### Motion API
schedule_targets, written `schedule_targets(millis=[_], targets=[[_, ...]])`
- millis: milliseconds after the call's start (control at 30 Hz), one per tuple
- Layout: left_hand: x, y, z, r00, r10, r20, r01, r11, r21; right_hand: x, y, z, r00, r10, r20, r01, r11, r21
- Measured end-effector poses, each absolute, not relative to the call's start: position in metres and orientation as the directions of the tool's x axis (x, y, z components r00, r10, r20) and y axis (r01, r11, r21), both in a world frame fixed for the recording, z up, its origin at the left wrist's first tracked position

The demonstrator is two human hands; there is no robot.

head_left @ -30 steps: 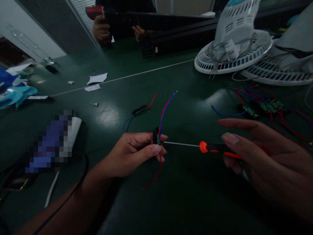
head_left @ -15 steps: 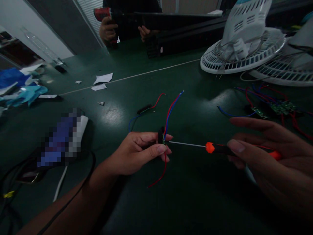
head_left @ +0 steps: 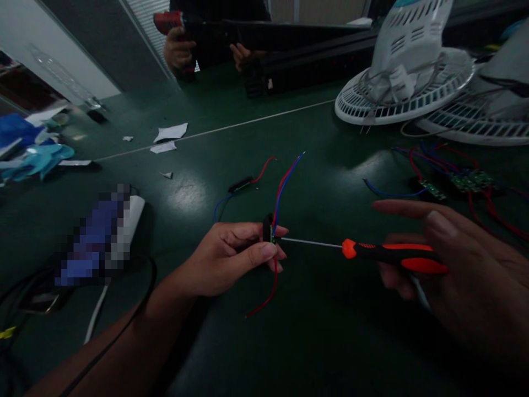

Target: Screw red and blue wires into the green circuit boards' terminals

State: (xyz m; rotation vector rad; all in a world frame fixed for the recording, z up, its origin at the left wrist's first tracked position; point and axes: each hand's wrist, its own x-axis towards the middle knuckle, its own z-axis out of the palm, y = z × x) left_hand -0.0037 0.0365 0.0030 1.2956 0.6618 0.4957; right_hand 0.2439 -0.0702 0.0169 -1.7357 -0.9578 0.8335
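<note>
My left hand pinches a small green circuit board with a black part between thumb and fingers. Red and blue wires rise from its top, and a single red wire hangs below. An orange and black screwdriver lies level, its thin shaft reaching the board's right side; the exact contact at the tip is too small to make out. My right hand is at the handle's rear end, the thumb over it and the index finger stretched out, loosely holding it. Behind my left hand lies a similar wired board.
Several wired boards lie at the right on the dark green table. White fan parts stand behind them. Paper scraps, a blurred-out item and black cables are leftward. Across the table, a person holds a red power drill.
My right thumb has lifted and shifted back along the screwdriver, baring more of its handle. The left hand still pinches the board. The whole view has shifted slightly.
</note>
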Motion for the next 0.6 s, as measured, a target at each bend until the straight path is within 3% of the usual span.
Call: schedule_targets(millis=[100,333,600], targets=[[-0.0038,0.0360,0.0039,0.720,0.672,-0.175,0.030,0.221,0.975,0.2433,-0.0707,0.0186,0.444,0.873,-0.201,0.184,-0.308,-0.933],[-0.0029,0.0365,0.0061,0.715,0.673,-0.191,0.060,0.213,0.975,0.2387,-0.0693,0.0247,0.393,0.911,-0.125,0.179,-0.210,-0.961],[-0.0026,0.0360,0.0058,0.706,0.680,-0.197,0.076,0.203,0.976,0.2373,-0.0688,0.0229,0.393,0.911,-0.130,0.104,-0.184,-0.977]])
